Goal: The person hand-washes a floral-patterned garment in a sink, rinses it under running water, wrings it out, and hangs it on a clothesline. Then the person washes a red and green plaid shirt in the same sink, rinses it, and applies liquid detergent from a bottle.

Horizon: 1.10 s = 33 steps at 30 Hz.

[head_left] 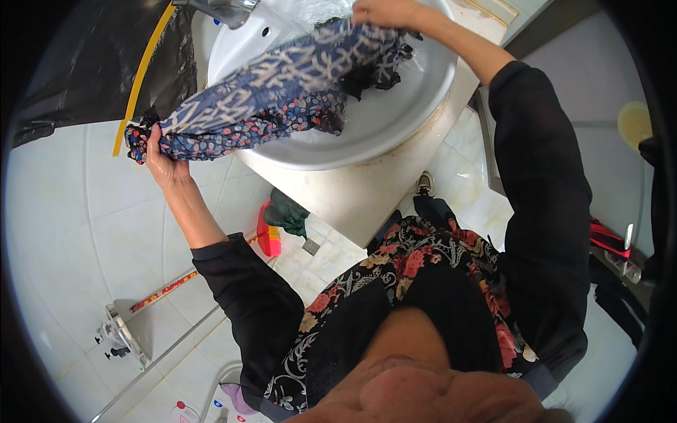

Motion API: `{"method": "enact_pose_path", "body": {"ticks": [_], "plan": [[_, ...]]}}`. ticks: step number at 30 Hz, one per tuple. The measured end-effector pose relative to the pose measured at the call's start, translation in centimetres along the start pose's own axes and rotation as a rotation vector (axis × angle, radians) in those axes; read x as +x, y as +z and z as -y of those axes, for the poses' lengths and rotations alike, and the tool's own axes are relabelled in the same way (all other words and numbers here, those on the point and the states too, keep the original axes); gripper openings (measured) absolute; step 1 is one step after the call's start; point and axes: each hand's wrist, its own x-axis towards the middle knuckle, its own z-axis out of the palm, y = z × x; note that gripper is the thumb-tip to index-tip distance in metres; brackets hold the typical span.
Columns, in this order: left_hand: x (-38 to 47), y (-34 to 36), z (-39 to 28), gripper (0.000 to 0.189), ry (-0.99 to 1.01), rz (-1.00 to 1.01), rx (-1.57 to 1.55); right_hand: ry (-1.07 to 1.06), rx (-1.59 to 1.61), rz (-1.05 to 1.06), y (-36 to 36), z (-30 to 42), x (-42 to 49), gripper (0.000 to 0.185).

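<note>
Stretched between my two hands is a wet-looking blue patterned cloth (254, 84) with pale branching lines. Part of it is blurred. Along its lower edge shows fabric with small coloured leaf-like spots (238, 129), and black frilly trim (383, 71) hangs near its right end. My left hand (164, 161) grips the bunched left end, out past the basin's rim. At the upper right, my right hand (383, 13) clutches the other end above the white washbasin (423, 106). Water (317, 13) stirs at the back of the basin, where more dark cloth partly shows.
A metal faucet (230, 10) stands at the basin's back left. Black plastic sheeting (95, 69) with a yellow strip covers the left wall. The pale countertop (338, 198) ends in a corner near my body. A red broom head (268, 230) and dark green cloth (287, 211) are below.
</note>
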Motion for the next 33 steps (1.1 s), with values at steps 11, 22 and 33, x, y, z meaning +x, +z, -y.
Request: {"method": "enact_pose_path", "body": {"ticks": [11, 22, 33], "plan": [[-1.2, -1.0, -0.4, 0.026, 0.011, 0.088, -0.023, 0.004, 0.065, 0.208, 6.0, 12.2, 3.1, 0.035], [-1.4, -2.6, 0.3, 0.027, -0.015, 0.021, -0.104, 0.122, 1.689, 0.002, 1.5, 10.1, 3.8, 0.022], [-0.7, -3.1, 0.8, 0.026, -0.013, -0.02, -0.102, 0.342, 1.48, 0.567, 6.2, 12.7, -2.0, 0.021]]}}
